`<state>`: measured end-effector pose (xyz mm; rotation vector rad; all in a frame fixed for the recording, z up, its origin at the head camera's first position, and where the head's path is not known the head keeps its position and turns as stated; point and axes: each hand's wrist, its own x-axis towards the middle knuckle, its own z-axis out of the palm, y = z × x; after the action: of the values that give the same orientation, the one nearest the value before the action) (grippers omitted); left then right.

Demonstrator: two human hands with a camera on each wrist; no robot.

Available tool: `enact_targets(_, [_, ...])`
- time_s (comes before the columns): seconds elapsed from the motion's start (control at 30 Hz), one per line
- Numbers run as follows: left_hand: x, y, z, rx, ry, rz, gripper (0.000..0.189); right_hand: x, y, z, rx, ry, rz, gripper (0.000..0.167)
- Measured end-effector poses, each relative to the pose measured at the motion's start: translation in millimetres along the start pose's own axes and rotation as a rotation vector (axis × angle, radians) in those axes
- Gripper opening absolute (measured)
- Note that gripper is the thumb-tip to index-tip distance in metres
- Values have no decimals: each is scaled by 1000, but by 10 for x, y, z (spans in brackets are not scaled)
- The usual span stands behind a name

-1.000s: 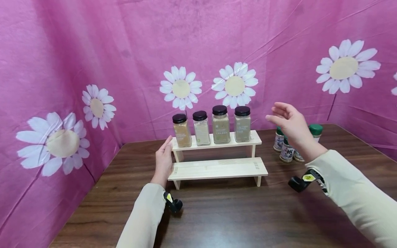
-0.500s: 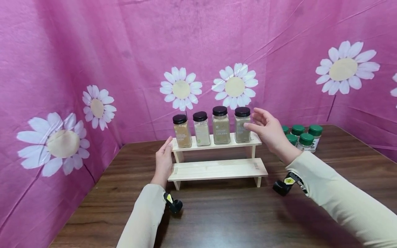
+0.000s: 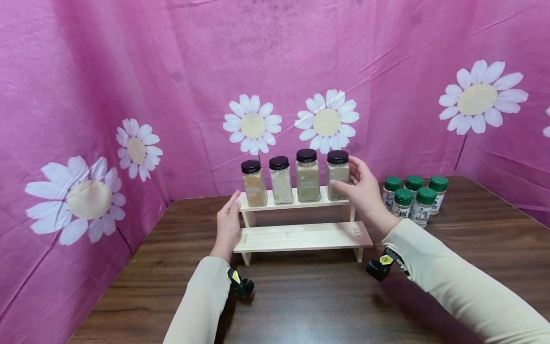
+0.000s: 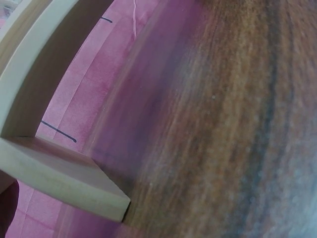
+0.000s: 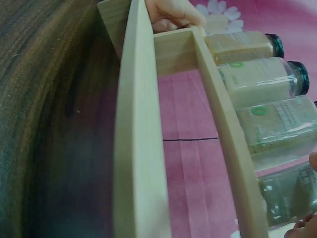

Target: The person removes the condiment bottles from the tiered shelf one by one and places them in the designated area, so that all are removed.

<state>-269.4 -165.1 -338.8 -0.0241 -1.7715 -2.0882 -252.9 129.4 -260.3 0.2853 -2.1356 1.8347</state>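
A two-tier pale wooden rack [image 3: 301, 237] stands on the brown table. On its upper shelf is a row of black-lidded square spice jars: tan [image 3: 255, 191], pale [image 3: 281, 185], greenish-brown [image 3: 308, 181], and greyish-green [image 3: 338, 172] at the right end. My right hand [image 3: 365, 191] grips this last spice jar, thumb across its front and fingers at its far side; the right wrist view shows part of that grip. My left hand [image 3: 227, 227] rests against the rack's left end, fingers extended upward. In the left wrist view, little of that hand shows beside the wooden frame [image 4: 74, 183].
Several green-capped spice bottles [image 3: 404, 204] stand in a cluster to the right of the rack. Behind the table [image 3: 301, 306] hangs a pink cloth [image 3: 193, 71] printed with white daisies. The table's left edge slants toward me.
My right hand has come leftward from above the green-capped bottles and now grips the rightmost black-lidded jar. The bottles it covered are in sight. My left hand keeps its place at the rack.
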Motion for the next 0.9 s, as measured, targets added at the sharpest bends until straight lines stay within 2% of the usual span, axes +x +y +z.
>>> enact_targets(0.2, [-8,-3,4,-3,-7,-3,39,-6,72,67,-40,76,-25,74])
enact_targets(0.63, [14,-3,-20,6,1,6,38,3,196,179,-150,145,-81,83])
enact_targets(0.9, [2,-13,-9,37,9,30,38,-2,141,178,-178,182,-38,82])
